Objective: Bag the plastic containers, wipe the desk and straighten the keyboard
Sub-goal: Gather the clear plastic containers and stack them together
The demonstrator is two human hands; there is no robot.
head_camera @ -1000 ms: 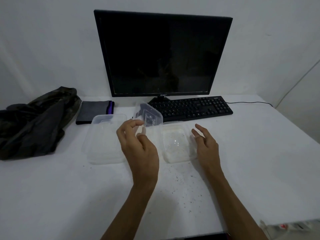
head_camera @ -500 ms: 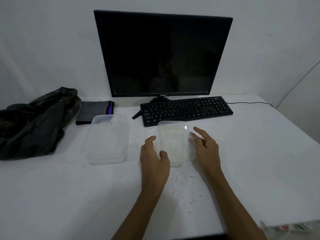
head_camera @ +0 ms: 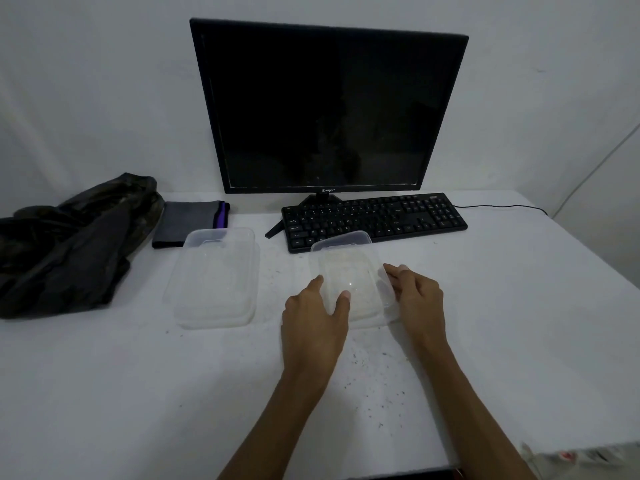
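Head-camera view: a person's left hand (head_camera: 313, 318) and right hand (head_camera: 415, 299) clasp a small clear rectangular plastic container (head_camera: 349, 280) from either side, thumbs and fingertips curled onto its rims, on a white crumb-speckled desk (head_camera: 519, 323). Its far edge overlaps the front of a black keyboard (head_camera: 374, 216), which sits askew below a dark flat monitor (head_camera: 329, 109). To the left lies a larger clear plastic container (head_camera: 214, 278), near a folded grey cloth (head_camera: 190, 221) and a crumpled black plastic bag (head_camera: 69, 244).
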